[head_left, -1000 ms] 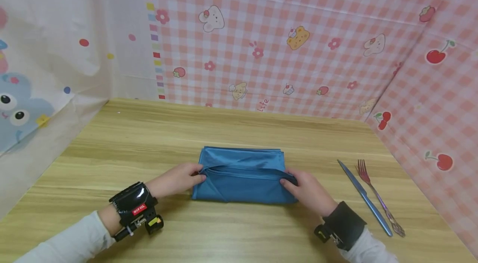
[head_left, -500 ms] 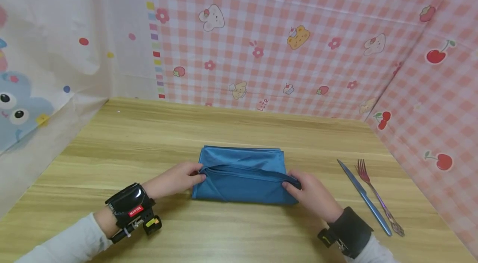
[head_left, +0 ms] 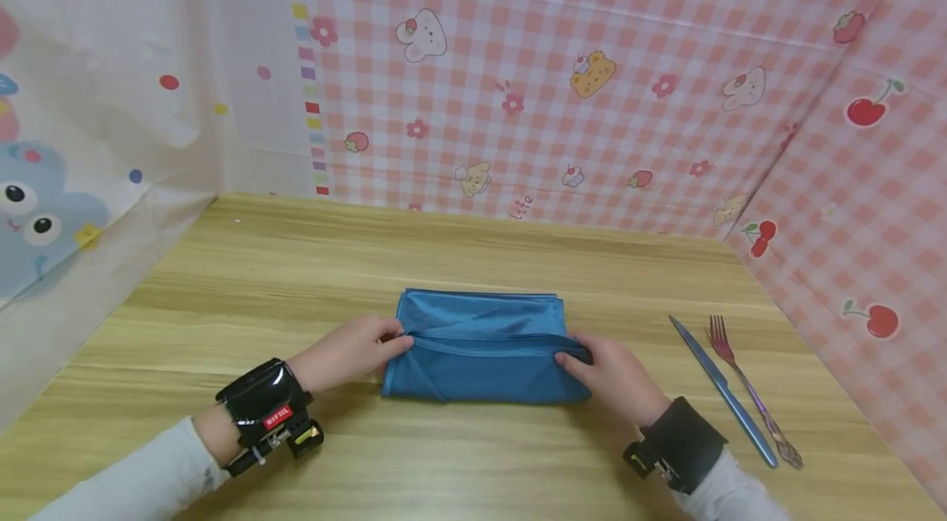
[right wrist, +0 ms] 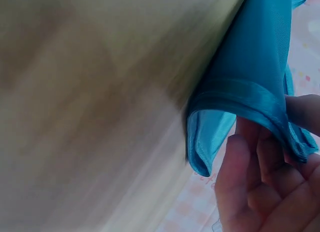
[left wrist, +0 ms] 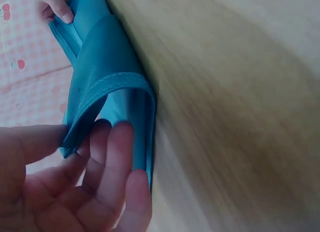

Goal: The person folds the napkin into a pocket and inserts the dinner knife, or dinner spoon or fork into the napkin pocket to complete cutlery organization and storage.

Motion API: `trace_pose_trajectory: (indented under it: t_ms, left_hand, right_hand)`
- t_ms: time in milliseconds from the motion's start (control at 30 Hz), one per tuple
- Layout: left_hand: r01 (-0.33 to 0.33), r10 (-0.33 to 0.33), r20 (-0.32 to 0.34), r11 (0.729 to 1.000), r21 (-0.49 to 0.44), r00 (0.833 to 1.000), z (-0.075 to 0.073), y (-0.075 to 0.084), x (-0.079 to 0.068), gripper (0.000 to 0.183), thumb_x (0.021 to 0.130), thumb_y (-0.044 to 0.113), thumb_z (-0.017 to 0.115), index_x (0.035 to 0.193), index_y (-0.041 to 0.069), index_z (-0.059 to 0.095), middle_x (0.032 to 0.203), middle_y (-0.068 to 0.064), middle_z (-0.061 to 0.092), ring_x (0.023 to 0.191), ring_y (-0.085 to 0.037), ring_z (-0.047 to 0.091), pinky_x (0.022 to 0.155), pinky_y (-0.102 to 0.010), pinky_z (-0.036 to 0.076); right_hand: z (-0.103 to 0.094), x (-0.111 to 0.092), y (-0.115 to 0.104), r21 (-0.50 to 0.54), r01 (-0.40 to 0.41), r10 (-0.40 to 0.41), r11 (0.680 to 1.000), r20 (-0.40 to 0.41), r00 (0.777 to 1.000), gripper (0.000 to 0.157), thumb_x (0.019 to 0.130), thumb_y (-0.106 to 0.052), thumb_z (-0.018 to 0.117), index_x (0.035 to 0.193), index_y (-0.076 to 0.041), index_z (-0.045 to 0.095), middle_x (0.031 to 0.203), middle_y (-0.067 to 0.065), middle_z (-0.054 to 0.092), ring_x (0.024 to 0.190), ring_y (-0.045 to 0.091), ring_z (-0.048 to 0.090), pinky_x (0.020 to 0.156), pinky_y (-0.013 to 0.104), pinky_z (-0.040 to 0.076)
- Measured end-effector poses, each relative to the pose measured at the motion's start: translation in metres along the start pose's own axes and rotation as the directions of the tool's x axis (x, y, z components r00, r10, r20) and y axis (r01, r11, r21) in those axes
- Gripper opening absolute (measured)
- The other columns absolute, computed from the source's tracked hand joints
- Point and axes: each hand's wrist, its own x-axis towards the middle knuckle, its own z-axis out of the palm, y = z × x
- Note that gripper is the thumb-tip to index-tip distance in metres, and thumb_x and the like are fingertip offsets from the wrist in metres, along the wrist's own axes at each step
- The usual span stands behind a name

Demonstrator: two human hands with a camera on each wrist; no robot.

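Note:
A blue satiny cloth napkin [head_left: 488, 377] lies folded on the wooden table, its near part doubled over into a raised flap. At its left end my left hand [head_left: 362, 352] pinches the flap's edge between thumb and fingers. My right hand [head_left: 617, 373] pinches the same edge at the right end. The left wrist view shows the napkin [left wrist: 107, 54] arching over the left fingers, with the thumb on top. Seen from the right wrist, the fold of the napkin [right wrist: 245, 66] curves into an open loop, with right fingers [right wrist: 272, 167] inside it.
To the right of the right hand lie a blue table knife [head_left: 721, 385] and a purplish fork [head_left: 750, 389], side by side. A pink checked cloth [head_left: 547, 77] hangs behind the table [head_left: 444, 463] and along its right side; a pale printed sheet [head_left: 148, 53] borders the left.
Both hands stay on the napkin. The left thumb has shifted slightly right along the edge. My right hand drew a little right, then came back left, and the flap's edge now lies straighter.

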Motion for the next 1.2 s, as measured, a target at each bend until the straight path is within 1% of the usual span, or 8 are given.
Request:
trace_pose_trajectory:
  t_ms: [133, 300, 467, 600, 800, 933, 1067, 1200]
  left_hand:
    - [0.043, -0.043, 0.025, 0.999, 0.006, 0.999, 0.000, -0.005, 0.006, 0.029, 0.094, 0.026, 0.050, 0.071, 0.011, 0.059, 0.059, 0.003, 0.047, 0.053, -0.010, 0.044, 0.050, -0.022, 0.034]
    - [0.119, -0.117, 0.070, 0.993, -0.021, 0.991, -0.001, -0.010, 0.013, 0.027, 0.095, 0.022, 0.050, 0.078, 0.006, 0.064, 0.063, -0.001, 0.056, 0.055, -0.012, 0.053, 0.054, -0.025, 0.041]
    - [0.171, -0.170, 0.082, 0.985, -0.008, 0.982, -0.003, -0.009, 0.017, 0.026, 0.094, 0.021, 0.050, 0.079, 0.005, 0.064, 0.065, -0.002, 0.057, 0.056, -0.013, 0.054, 0.055, -0.025, 0.041]
    - [0.190, -0.192, 0.075, 0.981, 0.041, 0.978, -0.003, -0.008, 0.018, 0.026, 0.094, 0.022, 0.051, 0.077, 0.006, 0.064, 0.062, -0.001, 0.056, 0.053, -0.013, 0.052, 0.052, -0.024, 0.037]
    - [0.184, -0.190, 0.045, 0.977, 0.103, 0.981, -0.004, -0.004, 0.017, 0.025, 0.094, 0.024, 0.051, 0.078, 0.008, 0.063, 0.062, -0.001, 0.055, 0.053, -0.012, 0.048, 0.050, -0.024, 0.034]
    - [0.152, -0.153, -0.002, 0.981, 0.120, 0.988, -0.007, -0.001, 0.019, 0.021, 0.093, 0.024, 0.052, 0.085, 0.008, 0.063, 0.065, -0.001, 0.052, 0.058, -0.013, 0.047, 0.053, -0.025, 0.035]
    - [0.106, -0.103, -0.027, 0.975, 0.195, 0.994, -0.008, -0.002, 0.022, 0.021, 0.092, 0.022, 0.054, 0.076, 0.008, 0.060, 0.062, 0.001, 0.046, 0.056, -0.012, 0.044, 0.053, -0.024, 0.033]
    - [0.127, -0.129, -0.008, 0.966, 0.225, 0.992, -0.006, -0.006, 0.025, 0.026, 0.090, 0.021, 0.057, 0.067, 0.010, 0.058, 0.059, 0.003, 0.044, 0.053, -0.012, 0.042, 0.051, -0.024, 0.030]
  right_hand:
    - [-0.001, 0.008, 0.001, -0.011, -0.028, 0.028, 1.000, 0.029, 0.999, 0.018, 0.087, -0.030, 0.062, 0.091, -0.012, 0.061, 0.074, -0.001, 0.053, 0.068, 0.011, 0.049, 0.058, 0.024, 0.039]
    - [-0.001, 0.016, 0.006, -0.048, -0.001, 0.003, 0.999, 0.052, 0.999, 0.022, 0.087, -0.029, 0.062, 0.076, -0.011, 0.054, 0.063, -0.003, 0.040, 0.058, 0.010, 0.043, 0.050, 0.022, 0.032]
    - [0.000, 0.022, 0.012, -0.054, 0.022, -0.019, 0.998, 0.060, 0.998, 0.022, 0.087, -0.027, 0.062, 0.074, -0.011, 0.054, 0.063, -0.004, 0.043, 0.059, 0.010, 0.044, 0.051, 0.022, 0.033]
    - [0.001, 0.024, 0.012, -0.071, 0.021, -0.015, 0.997, 0.080, 0.997, 0.021, 0.087, -0.027, 0.062, 0.076, -0.011, 0.056, 0.063, -0.004, 0.044, 0.059, 0.010, 0.044, 0.052, 0.023, 0.033]
    - [0.000, 0.025, 0.010, -0.096, 0.028, -0.019, 0.995, 0.096, 0.995, 0.017, 0.086, -0.025, 0.063, 0.080, -0.010, 0.059, 0.065, -0.002, 0.047, 0.060, 0.011, 0.045, 0.052, 0.023, 0.034]
    - [-0.003, 0.024, 0.012, -0.093, 0.051, -0.043, 0.994, 0.081, 0.996, 0.016, 0.086, -0.022, 0.064, 0.078, -0.008, 0.058, 0.065, -0.001, 0.050, 0.060, 0.010, 0.046, 0.051, 0.022, 0.036]
    - [-0.003, 0.026, 0.014, -0.105, 0.048, -0.041, 0.993, 0.064, 0.997, 0.016, 0.085, -0.021, 0.065, 0.077, -0.009, 0.058, 0.066, 0.000, 0.053, 0.060, 0.010, 0.047, 0.052, 0.023, 0.038]
    - [-0.002, 0.028, 0.016, -0.131, 0.032, -0.023, 0.991, 0.071, 0.997, 0.017, 0.084, -0.024, 0.066, 0.078, -0.009, 0.060, 0.068, 0.000, 0.056, 0.061, 0.010, 0.049, 0.053, 0.024, 0.039]
